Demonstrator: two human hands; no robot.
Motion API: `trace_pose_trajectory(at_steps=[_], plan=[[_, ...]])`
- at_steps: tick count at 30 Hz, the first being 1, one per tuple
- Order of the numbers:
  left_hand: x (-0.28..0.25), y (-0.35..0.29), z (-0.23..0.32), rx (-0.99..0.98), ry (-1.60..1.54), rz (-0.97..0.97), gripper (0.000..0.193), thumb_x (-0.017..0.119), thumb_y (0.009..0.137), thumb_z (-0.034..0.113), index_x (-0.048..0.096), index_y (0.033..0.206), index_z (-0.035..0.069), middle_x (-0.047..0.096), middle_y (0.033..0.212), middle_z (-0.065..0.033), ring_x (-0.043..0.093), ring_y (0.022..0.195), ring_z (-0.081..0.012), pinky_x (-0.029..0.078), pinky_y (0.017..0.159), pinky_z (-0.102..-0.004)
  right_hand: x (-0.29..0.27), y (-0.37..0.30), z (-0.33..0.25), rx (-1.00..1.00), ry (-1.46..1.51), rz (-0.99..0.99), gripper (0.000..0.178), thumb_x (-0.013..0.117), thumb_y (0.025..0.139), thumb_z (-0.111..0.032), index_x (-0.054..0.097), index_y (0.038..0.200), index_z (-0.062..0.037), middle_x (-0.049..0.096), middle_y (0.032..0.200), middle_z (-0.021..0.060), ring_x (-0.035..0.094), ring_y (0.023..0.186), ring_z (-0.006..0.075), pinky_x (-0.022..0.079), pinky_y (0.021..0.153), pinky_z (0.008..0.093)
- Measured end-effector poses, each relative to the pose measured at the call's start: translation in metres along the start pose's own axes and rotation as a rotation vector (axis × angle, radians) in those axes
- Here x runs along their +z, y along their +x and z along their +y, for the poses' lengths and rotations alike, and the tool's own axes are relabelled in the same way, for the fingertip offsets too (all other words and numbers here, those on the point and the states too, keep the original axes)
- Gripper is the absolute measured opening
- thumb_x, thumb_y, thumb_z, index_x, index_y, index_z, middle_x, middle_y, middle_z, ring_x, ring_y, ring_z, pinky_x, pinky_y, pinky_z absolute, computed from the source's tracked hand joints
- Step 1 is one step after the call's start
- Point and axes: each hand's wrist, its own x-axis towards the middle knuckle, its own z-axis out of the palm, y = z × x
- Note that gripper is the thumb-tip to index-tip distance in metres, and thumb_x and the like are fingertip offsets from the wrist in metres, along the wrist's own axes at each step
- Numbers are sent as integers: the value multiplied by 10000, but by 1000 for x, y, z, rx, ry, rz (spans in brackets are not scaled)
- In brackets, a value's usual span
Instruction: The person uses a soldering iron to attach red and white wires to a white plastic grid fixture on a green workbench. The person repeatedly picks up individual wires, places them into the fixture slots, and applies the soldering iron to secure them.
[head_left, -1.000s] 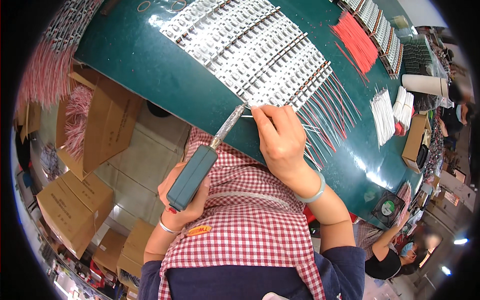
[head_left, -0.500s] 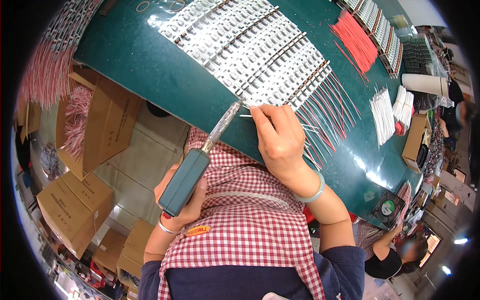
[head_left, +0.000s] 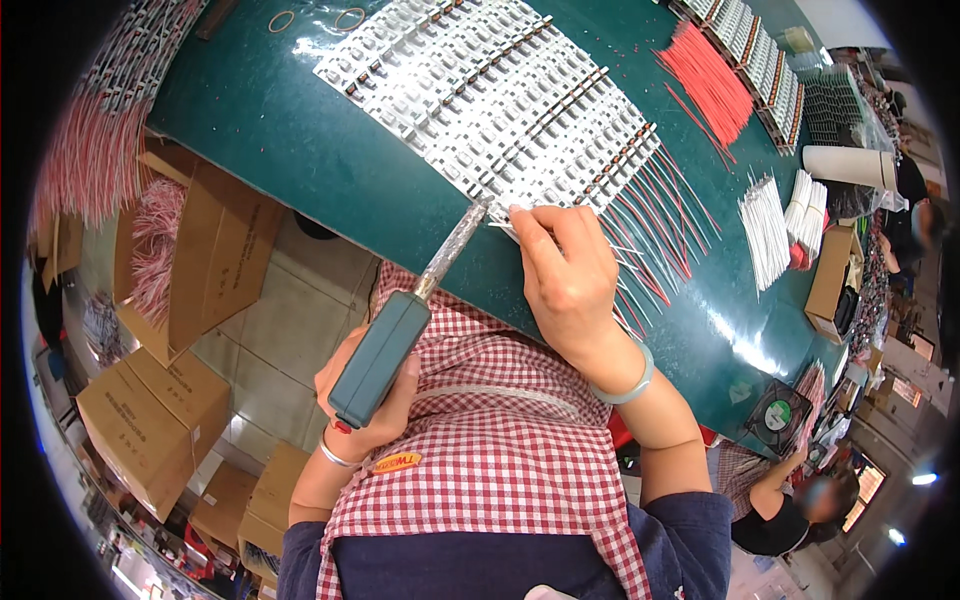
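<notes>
My left hand (head_left: 390,412) is closed around the green body of a soldering iron (head_left: 382,355). The iron's metal barrel slants up to the right, its tip at the near corner of a panel of white circuit boards (head_left: 500,110). Right beside that tip, my right hand (head_left: 570,280) pinches a thin white wire (head_left: 499,224) between thumb and forefinger; most of the wire is hidden by the hand. Red and white wires (head_left: 665,235) fan out from the panel's near right edge, behind my right hand.
Loose red wires (head_left: 705,85) and white wire bundles (head_left: 766,235) lie on the green table (head_left: 270,150) to the right. A small black fan (head_left: 775,415) stands near the right edge. Cardboard boxes (head_left: 160,425) are at the left. A co-worker (head_left: 790,505) sits at lower right.
The soldering iron has shifted slightly right and up with my left hand. My right hand has moved a little to the right, and the white wire's end now lies closer to the panel corner.
</notes>
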Motion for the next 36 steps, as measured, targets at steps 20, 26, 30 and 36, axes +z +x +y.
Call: trace_pose_trajectory(at_steps=[20,26,30,36], plan=[[0,18,12,1,29,-47,218,747,761,-9,691,965,-62,683,906,-166,693,721,-264,559,669,-311,0,2,-2,8,-41,-23,298,669,704,25,687,999,62,604,895,115,573,769,244,481,621,335],[-1,6,-1,22,-10,2,266,762,770,5,703,1023,-57,698,925,-167,705,739,-255,562,670,-315,-3,2,-3,27,-25,-53,327,663,707,35,677,1032,63,598,909,118,576,792,254,490,639,341],[0,4,-1,-11,-17,6,283,766,775,13,706,1042,-58,707,950,-178,717,772,-259,570,698,-317,-9,4,-3,62,25,-78,341,659,713,49,675,1054,65,594,929,120,576,815,262,497,651,348],[2,4,-4,-17,-17,16,287,766,775,19,706,1044,-63,709,961,-188,725,795,-269,577,715,-323,-12,8,3,71,-31,-52,371,662,715,56,690,1085,44,589,926,111,569,814,253,492,645,346]])
